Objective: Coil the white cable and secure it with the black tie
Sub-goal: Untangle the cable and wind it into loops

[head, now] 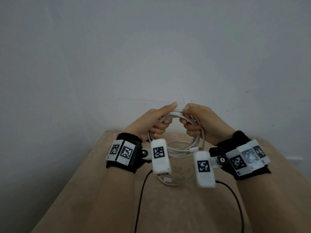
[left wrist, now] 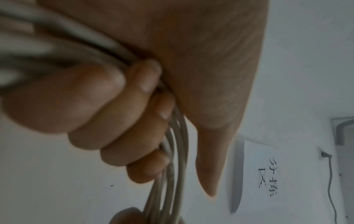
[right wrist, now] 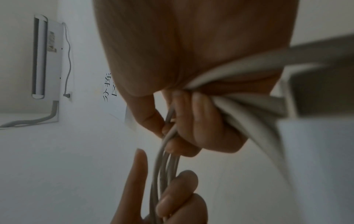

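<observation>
Beige cloth covers the surface point(head: 168, 207), which lies below both hands and bears nothing of the task that can be seen; two thin black leads run across it toward the wrist cameras. A pale wall point(head: 151, 47) fills the rest of the head view.

White loops of the cable point(head: 180, 149) hang in the air between the hands, above the near part of the surface, gathered into a rough ring of several turns. One plug end point(head: 196, 149) sticks out at the ring's lower right and another end point(head: 166, 179) dangles lower down.

Left hand point(head: 155, 122) is clenched round the left side of the ring, its fingers point(left wrist: 118, 115) wrapped over the bundled strands while the thumb lies straight along the top. Right hand point(head: 202, 122) grips the right side the same way, fingers point(right wrist: 203, 121) curled over the strands. Holding at opposite sides probably keeps the turns from springing apart and lets the loops be evened out.

Black tie: not visible in any view, so it cannot be said where it is. Coiling looks nearly done; securing is not yet begun.
</observation>
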Demonstrator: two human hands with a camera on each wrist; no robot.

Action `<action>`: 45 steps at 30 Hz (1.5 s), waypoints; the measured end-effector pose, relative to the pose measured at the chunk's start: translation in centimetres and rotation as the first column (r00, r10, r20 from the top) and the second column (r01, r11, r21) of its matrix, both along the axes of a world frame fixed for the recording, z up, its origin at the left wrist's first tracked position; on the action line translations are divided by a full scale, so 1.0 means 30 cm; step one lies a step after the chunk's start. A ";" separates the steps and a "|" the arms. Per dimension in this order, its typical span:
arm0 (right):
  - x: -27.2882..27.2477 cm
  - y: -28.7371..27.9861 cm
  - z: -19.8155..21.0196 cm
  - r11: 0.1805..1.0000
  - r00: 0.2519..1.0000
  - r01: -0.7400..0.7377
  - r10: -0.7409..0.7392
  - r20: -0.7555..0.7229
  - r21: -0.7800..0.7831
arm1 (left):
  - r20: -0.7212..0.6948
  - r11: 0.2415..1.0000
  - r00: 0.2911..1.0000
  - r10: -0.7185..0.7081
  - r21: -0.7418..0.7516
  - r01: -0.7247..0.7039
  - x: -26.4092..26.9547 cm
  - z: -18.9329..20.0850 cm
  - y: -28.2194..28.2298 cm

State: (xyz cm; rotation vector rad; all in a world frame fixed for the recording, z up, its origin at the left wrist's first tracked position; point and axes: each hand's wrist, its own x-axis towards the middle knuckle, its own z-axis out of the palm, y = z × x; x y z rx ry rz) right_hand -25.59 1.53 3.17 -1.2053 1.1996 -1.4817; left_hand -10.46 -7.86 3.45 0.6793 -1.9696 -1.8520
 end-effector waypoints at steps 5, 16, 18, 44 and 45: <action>0.008 0.007 0.009 0.998 0.997 0.068 -0.068 -0.036 -0.018 | -0.037 0.989 0.994 0.107 -0.102 -0.110 -0.020 -0.004 0.015; 0.004 0.001 0.011 0.993 0.984 0.088 -0.074 0.163 -0.082 | -0.199 0.976 0.956 0.216 0.026 -0.215 -0.015 0.003 0.000; -0.004 0.002 0.012 0.990 0.978 0.107 -0.089 0.189 -0.088 | -0.247 0.968 0.937 0.249 0.105 -0.230 -0.016 0.005 -0.004; 0.032 -0.013 -0.001 0.976 0.976 0.215 -0.216 0.026 0.018 | -0.488 0.806 0.679 0.549 0.526 -0.273 -0.036 0.014 -0.018; 0.038 -0.016 -0.003 0.983 0.983 0.181 -0.181 0.039 0.020 | -0.490 0.803 0.678 0.547 0.536 -0.260 -0.041 0.014 -0.015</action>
